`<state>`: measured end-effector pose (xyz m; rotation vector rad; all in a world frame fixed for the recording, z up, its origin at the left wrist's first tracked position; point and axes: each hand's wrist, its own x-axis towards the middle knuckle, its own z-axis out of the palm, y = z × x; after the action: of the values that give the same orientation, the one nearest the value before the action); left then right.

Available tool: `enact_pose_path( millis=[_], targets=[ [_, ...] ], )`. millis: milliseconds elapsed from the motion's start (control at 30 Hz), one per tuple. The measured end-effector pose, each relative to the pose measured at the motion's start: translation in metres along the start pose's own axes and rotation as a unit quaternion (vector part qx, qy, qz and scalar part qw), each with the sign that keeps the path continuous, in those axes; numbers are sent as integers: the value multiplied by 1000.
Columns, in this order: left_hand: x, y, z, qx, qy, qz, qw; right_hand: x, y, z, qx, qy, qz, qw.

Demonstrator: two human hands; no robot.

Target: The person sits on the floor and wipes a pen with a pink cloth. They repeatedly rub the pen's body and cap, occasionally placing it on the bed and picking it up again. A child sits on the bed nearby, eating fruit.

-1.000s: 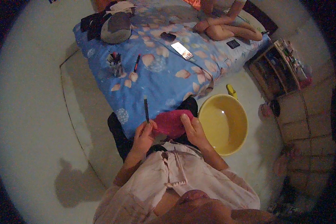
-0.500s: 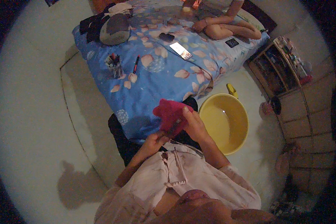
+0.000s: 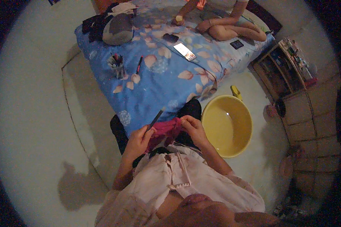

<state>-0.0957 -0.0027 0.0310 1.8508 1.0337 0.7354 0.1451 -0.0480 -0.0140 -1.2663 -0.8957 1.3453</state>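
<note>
A crumpled dark pink cloth [image 3: 166,129] is stretched between my two hands, low in front of my lap. My left hand [image 3: 137,140] is closed round a slim dark pen-like stick [image 3: 155,118] with a pale tip, which points up and away to the right. The cloth's left side lies against the fingers of that same hand. With thumb and fingers pinched together, my right hand [image 3: 193,131] grips the cloth's upper right corner. Folds hide the cloth's lower part.
A blue flowered bed [image 3: 147,98] bears a clear cup of pens [image 3: 118,68], a red-black marker [image 3: 139,65], a lit phone [image 3: 185,52] and a grey-white cushion [image 3: 118,30]. Another person [image 3: 223,28] sits at its far side. A yellow tub [image 3: 227,126] stands on the floor at right, near a wooden shelf [image 3: 280,70].
The cloth has come down toward my lap and is spread sideways. The dark stick now shows in my left hand. My right hand has lowered slightly. The other person's hand has moved left.
</note>
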Motion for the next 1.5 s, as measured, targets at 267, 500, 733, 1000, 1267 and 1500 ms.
enact_pose_path(
  millis=[267, 500, 733, 1000, 1267, 1500],
  targets=[
    [2, 9, 1, -87, -11, 13, 996, -8, -6, 37, 103, 11, -43, 994],
    [9, 19, 3, 110, 9, 119, 987, -11, -16, 21, -145, -50, -64, 986],
    [8, 19, -2, 130, -61, -47, 989, -16, -24, 16, -279, 20, -112, 954],
    [18, 36, -29, -1, -32, -106, 994, -20, -31, -2, -454, -165, -239, 842],
    [65, 48, -17, -17, 5, 38, 999, -11, -27, -14, 277, -235, 42, 931],
    [79, -3, 31, -51, -29, -11, 998, -31, 11, 46, 495, -198, 191, 824]
  ],
)
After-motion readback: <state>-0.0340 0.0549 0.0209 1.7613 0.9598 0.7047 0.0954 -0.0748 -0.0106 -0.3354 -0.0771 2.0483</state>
